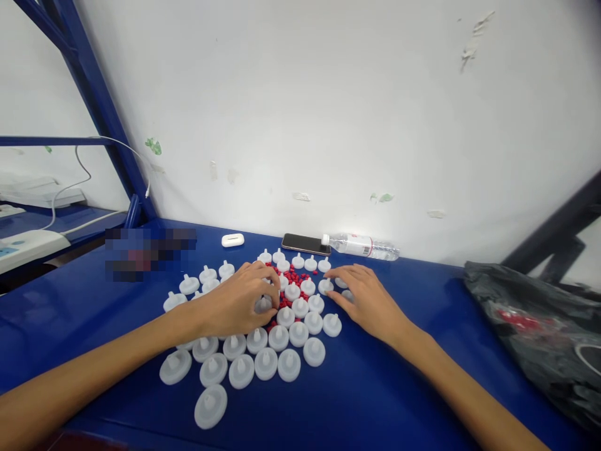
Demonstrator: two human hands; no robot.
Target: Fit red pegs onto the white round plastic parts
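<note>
Discs [292, 292] sit btwn L hand [246, 297] & R hand [369, 297].

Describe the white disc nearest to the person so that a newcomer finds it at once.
On the blue table, white discs with nubs lie around small red pieces. Follow the discs to their near edge. The nearest disc sits alone, in front of all the others.

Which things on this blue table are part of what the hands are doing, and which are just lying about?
Apparently in use:
white spouted discs, by left hand and right hand
small red pieces, among the discs

Apparently just lying about:
smartphone
plastic bottle
white earbud-style case
dark plastic bag
</note>
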